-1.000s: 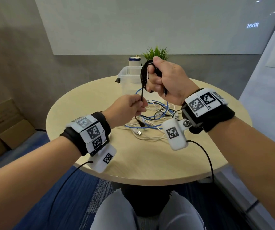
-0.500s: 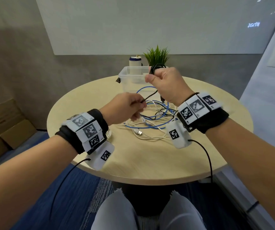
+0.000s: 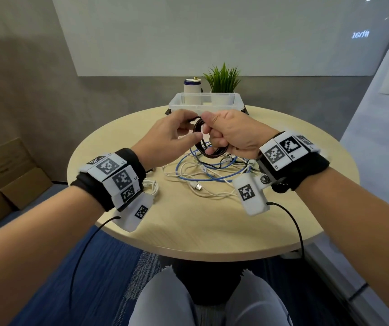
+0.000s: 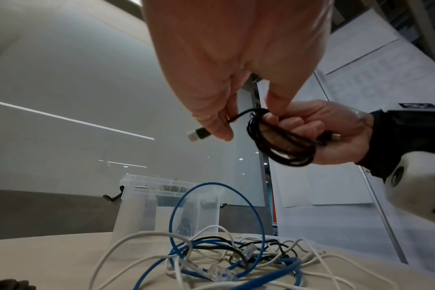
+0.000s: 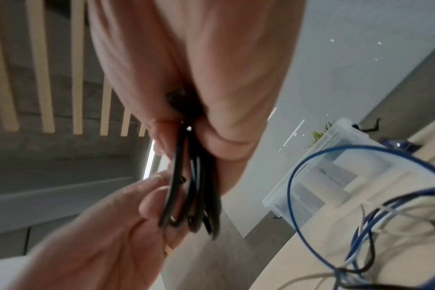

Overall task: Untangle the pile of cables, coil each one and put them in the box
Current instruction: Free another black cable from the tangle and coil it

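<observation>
Right hand [image 3: 233, 132] gripping coiled black USB cable [image 4: 281, 141] at frame centre, left hand [image 3: 167, 135] pinching its free end, clear plastic box [image 3: 204, 102] above.

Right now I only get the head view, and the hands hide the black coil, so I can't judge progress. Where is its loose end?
Observer: In the left wrist view, a USB plug sticks out past the left hand, whose fingers pinch the cable just behind it.
Operator: And the other end?
Observer: A second plug lies against the right hand, which grips the coil.
Operator: Is the coil caught on the blue cable?
Observer: No. The blue cable arches up from the pile below, apart from the coil.
</observation>
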Motion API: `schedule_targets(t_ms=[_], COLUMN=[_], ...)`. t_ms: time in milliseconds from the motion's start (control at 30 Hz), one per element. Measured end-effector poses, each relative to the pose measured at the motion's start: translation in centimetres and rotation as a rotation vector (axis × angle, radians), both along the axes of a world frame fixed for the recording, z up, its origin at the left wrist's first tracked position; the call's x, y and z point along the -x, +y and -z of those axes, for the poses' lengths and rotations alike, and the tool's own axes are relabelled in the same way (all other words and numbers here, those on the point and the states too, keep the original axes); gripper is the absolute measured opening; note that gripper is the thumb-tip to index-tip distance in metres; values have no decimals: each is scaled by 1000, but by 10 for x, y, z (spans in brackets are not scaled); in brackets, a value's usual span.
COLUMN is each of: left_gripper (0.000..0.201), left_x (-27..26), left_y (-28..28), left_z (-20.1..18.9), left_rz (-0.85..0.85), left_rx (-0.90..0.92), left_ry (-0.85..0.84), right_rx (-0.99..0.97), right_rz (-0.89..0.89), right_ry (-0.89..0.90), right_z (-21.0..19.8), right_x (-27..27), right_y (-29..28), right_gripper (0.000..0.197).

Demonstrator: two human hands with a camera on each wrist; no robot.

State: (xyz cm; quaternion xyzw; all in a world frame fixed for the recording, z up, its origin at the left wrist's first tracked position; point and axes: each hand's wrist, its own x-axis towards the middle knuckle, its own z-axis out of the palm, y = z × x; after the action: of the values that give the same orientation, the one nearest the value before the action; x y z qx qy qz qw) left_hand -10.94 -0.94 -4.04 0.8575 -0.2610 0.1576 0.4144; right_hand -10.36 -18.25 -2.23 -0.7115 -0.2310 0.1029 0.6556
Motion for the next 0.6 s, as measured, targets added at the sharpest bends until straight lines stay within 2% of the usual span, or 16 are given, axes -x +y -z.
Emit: schedule_targets(t_ms=[67, 133, 167, 267, 333, 433, 600], left_gripper=[50, 31, 28, 27, 22, 29, 18], left_x=[0, -3, -5, -3, 1, 3, -3], left_y=[-2, -4, -4, -5, -8, -12, -11], left_z=[3, 4, 4, 4, 2, 0, 1], left_rz=[-12, -81, -99, -90, -67, -49, -76], left_rx=[-8, 8, 34, 129, 166, 176, 161], left_ry=[-4, -22, -18, 31, 48, 57, 77], right_rx=[-40, -24, 3, 70, 13, -62, 128], right_rz=[-20, 2, 26, 70, 29, -30, 54], right_ry=[17, -3, -26, -73, -12, 92, -45], right_z=[-1, 1, 2, 4, 4, 3, 3], right_x=[1, -1, -3, -3, -2, 2, 2], right_y=[2, 3, 3, 2, 1, 2, 4], right_gripper=[33, 34, 34, 36, 38, 41, 34])
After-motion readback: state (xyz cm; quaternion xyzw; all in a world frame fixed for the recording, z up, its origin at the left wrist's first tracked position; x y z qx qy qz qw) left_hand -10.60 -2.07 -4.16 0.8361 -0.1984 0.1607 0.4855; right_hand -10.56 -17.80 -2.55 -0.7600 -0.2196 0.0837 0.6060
